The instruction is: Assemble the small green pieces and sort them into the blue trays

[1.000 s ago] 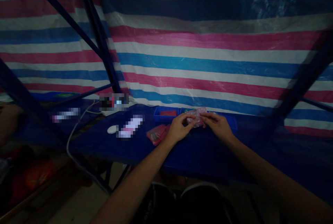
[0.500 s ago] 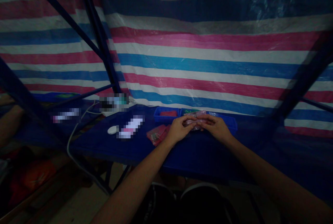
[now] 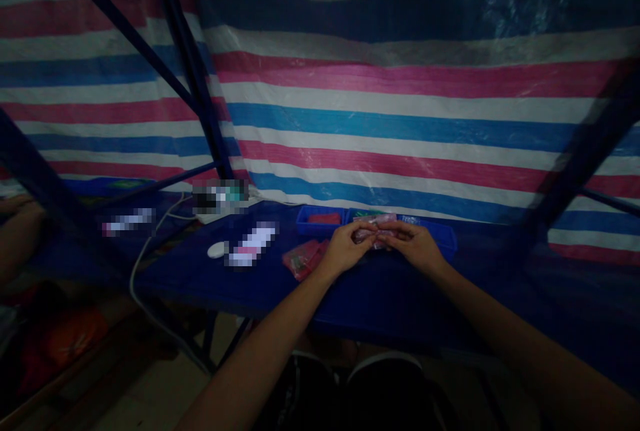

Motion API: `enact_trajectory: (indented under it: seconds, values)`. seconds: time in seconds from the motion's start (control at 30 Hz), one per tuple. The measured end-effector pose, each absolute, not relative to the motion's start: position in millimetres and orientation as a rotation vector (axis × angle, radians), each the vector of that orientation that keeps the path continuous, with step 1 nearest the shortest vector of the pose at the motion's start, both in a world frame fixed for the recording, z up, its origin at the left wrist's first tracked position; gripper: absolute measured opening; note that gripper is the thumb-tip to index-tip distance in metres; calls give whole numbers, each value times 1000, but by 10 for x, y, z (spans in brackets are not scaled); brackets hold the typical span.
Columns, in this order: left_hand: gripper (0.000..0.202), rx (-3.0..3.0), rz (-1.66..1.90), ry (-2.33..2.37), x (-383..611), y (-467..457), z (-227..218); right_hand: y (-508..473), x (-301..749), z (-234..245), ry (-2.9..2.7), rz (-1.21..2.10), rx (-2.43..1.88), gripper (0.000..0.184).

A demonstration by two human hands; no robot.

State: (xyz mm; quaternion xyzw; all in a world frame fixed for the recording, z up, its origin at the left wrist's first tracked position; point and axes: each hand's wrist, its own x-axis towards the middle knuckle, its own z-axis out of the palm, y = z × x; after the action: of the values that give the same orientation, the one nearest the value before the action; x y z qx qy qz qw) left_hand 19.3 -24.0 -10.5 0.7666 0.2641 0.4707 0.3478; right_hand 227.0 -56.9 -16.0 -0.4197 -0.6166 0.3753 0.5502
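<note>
My left hand [image 3: 349, 244] and my right hand [image 3: 416, 244] meet over the blue table, fingers curled round a pink plastic bag [image 3: 379, 236]. Its clear film catches the light; what it contains cannot be made out. Just behind the hands stands a blue divided tray [image 3: 320, 225]. Pink pieces [image 3: 325, 218] lie in its left compartment, and green packets [image 3: 361, 213] show in the middle one, partly covered by my hands. Beside my left wrist, several pink packets [image 3: 303, 259] lie on the table.
Left of the packets are a round white object [image 3: 217, 250] and a blurred-out phone-like item [image 3: 254, 244]. A power strip [image 3: 220, 212] with a white cable [image 3: 143, 254] sits farther back. Blue metal posts [image 3: 193, 71] frame the table [image 3: 380, 304]. Another person's arm [image 3: 20, 234] is at far left.
My hands stay almost in place, with the pink bag between them shifting slightly. At far left, the other person's hand has moved a little.
</note>
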Motion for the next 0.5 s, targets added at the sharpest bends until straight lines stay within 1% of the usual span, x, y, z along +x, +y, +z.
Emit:
enact_trajectory:
  seconds: [0.33,0.5]
  values:
    - [24,2010,1222,705,184,-251,-69,-583,2290,-161,-1506,867,-996,42]
    - [27,1994,1199,684,173,-239,-88,-581,2302,-169,-1510,872,-993,40]
